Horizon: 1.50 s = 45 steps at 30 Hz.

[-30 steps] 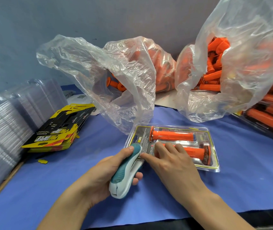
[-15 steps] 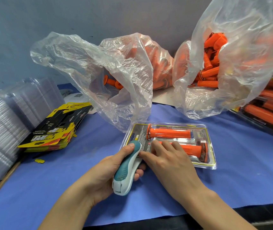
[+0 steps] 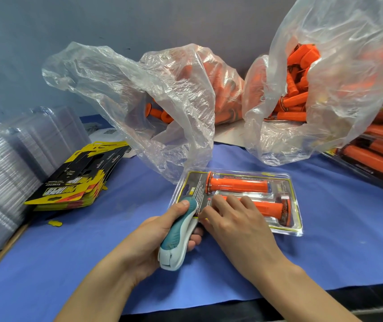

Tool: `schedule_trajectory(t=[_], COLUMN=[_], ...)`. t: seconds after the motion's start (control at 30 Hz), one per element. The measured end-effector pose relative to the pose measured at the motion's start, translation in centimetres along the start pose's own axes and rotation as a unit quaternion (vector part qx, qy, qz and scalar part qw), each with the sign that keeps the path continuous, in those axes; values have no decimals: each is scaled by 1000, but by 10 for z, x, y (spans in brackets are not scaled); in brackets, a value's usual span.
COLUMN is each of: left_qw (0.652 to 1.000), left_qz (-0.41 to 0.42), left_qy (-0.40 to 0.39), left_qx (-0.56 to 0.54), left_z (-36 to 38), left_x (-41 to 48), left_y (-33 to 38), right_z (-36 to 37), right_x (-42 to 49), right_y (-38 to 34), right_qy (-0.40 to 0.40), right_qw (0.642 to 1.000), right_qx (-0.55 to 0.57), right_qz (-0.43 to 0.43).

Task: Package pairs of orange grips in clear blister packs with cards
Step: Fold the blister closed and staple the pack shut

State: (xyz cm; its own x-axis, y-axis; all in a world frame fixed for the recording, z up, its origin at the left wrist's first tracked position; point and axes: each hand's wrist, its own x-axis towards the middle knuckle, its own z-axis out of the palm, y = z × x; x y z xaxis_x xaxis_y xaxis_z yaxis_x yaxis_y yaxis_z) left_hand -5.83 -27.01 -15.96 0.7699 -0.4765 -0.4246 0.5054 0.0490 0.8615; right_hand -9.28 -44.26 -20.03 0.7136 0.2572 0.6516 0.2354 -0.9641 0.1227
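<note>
While the left hand (image 3: 162, 231) curls round a stapler (image 3: 179, 238) nosed onto the near left edge of the pack (image 3: 298, 226), the right hand (image 3: 234, 221) presses flat, fingers straight, on its cover. The pack lies on blue cloth (image 3: 93, 240). It looks light, thin, springy and slick; best pinned or held by its flat rim, beside the grips (image 3: 237, 184).

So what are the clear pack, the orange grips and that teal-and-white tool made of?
The blister pack looks like thin, glossy clear plastic: glare on it, card visible through it. The orange grips look matte, rubber or soft plastic; I can't tell which. The hand tool in the left hand seems smooth hard white plastic with a duller teal top, perhaps rubbery.
</note>
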Motion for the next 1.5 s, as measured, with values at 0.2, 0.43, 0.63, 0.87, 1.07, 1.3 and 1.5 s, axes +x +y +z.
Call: schedule_trajectory(t=[0.2, 0.43, 0.63, 0.87, 1.07, 1.3, 1.5], left_qw=[999, 999, 996, 996, 998, 979, 735], left_qz=[4, 2, 2, 5, 14, -43, 79], left_qy=[37, 33, 26, 14, -23, 63, 412], left_qx=[14, 30, 81, 83, 62, 188, 532], left_z=[5, 9, 12, 12, 5, -47, -85], left_x=[1, -4, -7, -6, -4, -24, -18], left_y=[-3, -1, 3, 1, 4, 22, 18], right_z=[2, -6, -10, -15, -9, 6, 12], right_x=[2, 10, 14, 12, 10, 4, 2], right_y=[-2, -6, -5, -4, -4, 0, 0], right_qy=[-20, -44, -73, -91, -85, -71, -52], right_qw=[1000, 997, 987, 983, 990, 997, 998], right_qx=[11, 37, 138, 158, 106, 42, 32], right_qz=[15, -45, -43, -32, -25, -1, -6])
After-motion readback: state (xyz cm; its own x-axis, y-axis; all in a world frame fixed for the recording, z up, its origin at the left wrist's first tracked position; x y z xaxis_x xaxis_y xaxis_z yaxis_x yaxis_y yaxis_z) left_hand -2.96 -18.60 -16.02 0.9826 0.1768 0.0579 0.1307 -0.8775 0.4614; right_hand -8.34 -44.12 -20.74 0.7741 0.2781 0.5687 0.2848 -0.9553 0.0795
